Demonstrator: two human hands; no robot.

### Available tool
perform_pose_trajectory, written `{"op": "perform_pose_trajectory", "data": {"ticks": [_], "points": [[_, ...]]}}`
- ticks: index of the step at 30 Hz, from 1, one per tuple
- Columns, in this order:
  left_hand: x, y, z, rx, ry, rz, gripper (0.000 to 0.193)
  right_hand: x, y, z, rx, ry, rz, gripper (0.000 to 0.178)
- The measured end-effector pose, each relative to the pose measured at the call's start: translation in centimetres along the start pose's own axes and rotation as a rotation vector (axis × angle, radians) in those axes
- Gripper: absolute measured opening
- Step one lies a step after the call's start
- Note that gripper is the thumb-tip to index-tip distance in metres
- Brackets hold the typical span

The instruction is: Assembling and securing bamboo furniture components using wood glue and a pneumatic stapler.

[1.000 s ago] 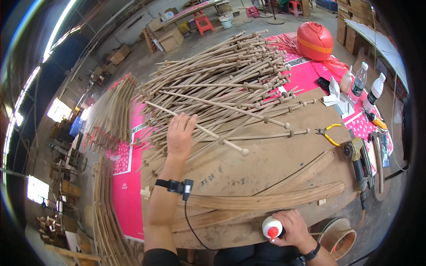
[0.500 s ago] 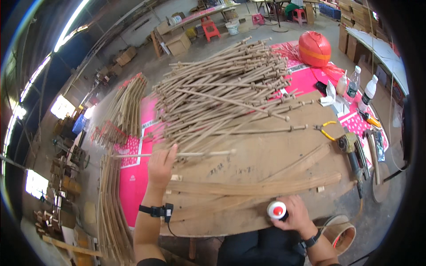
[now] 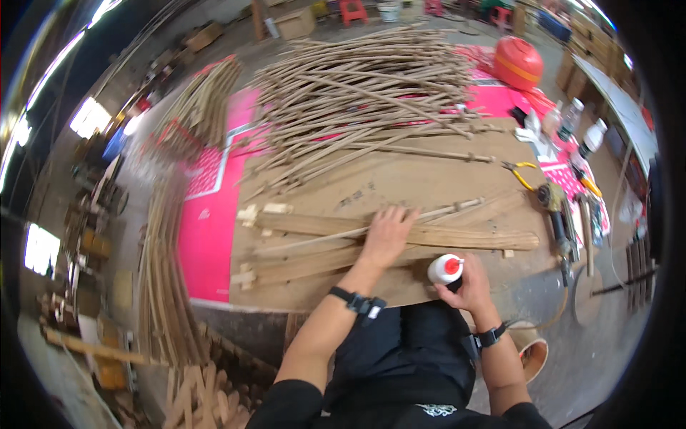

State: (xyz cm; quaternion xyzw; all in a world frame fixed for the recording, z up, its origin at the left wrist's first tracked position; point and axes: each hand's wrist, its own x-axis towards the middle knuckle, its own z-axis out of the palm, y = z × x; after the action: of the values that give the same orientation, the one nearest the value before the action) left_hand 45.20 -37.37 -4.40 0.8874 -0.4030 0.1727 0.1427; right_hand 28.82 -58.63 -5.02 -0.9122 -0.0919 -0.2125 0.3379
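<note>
Wooden rod slants lengthwise rightward and away, left hand gripping it, right hand clasping a white bottle.

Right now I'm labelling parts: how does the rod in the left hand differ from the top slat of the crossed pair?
The rod is thin; the slat is much broader. The rod slants away rightward; the slat comes slightly nearer. The rod looks paler than the browner slat. Both look wooden and long.
</note>
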Motion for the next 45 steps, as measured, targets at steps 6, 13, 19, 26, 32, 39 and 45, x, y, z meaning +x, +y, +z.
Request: {"op": "perform_pose_trajectory", "data": {"ticks": [6,13,19,26,32,39,45], "points": [[-3.4,-0.9,-2.1,-0.066,0.114,-0.081,0.048,-1.1,0.7,0.7,-0.030,-0.002,-0.020,0.059],[-10.9,-5.8,-7.2,0.007,0.174,-0.331,0.044,-1.2,1.9,1.0,-0.078,0.072,-0.083,0.059],[-11.6,-6.6,-6.5,-0.049,0.202,-0.323,0.035,-0.9,1.6,0.7,-0.064,0.075,-0.077,0.055],[-11.1,-7.1,-5.9,-0.167,0.205,-0.306,0.022,-1.4,2.1,1.1,-0.077,0.036,-0.075,0.059],[-9.9,-5.3,-7.1,-0.177,0.232,-0.262,0.018,-2.0,2.8,1.0,-0.070,0.068,-0.060,0.061],[-10.0,-2.4,-4.4,-0.236,0.274,-0.358,0.015,-1.4,2.3,0.8,-0.076,0.032,-0.055,0.060],[-10.5,-2.1,-3.8,-0.164,0.258,-0.376,0.021,-1.3,1.9,0.9,-0.044,0.026,-0.055,0.057]]}}
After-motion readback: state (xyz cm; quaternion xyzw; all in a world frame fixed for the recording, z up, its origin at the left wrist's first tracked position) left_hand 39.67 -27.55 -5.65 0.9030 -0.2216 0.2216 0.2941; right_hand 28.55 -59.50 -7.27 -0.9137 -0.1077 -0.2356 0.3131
